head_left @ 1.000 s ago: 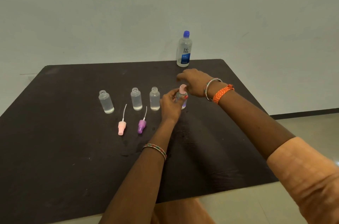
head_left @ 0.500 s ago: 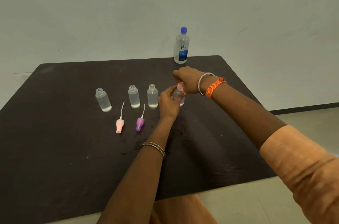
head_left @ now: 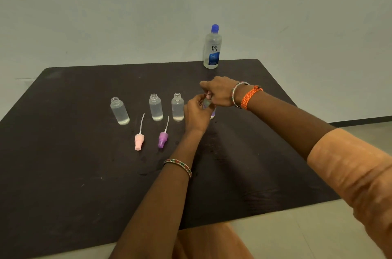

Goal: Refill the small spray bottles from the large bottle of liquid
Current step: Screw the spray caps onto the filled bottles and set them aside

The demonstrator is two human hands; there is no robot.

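Against pale wall [head_left: 127, 14], dark tabletop [head_left: 63, 174]

Pink [head_left: 139, 141] & purple spray tops [head_left: 163, 139]

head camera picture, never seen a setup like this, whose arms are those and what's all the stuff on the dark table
The camera is worn on a person's head and looks down, so the arms are the wearer's own. No machine is involved.

The left hand grips a small spray bottle, mostly hidden, while the right hand holds its top from above.

On the dark table stand three open small bottles in a row, each with a little liquid at the bottom. In front lie two removed spray tops, a pink one and a purple one. The large bottle, blue cap on, stands at the far edge.
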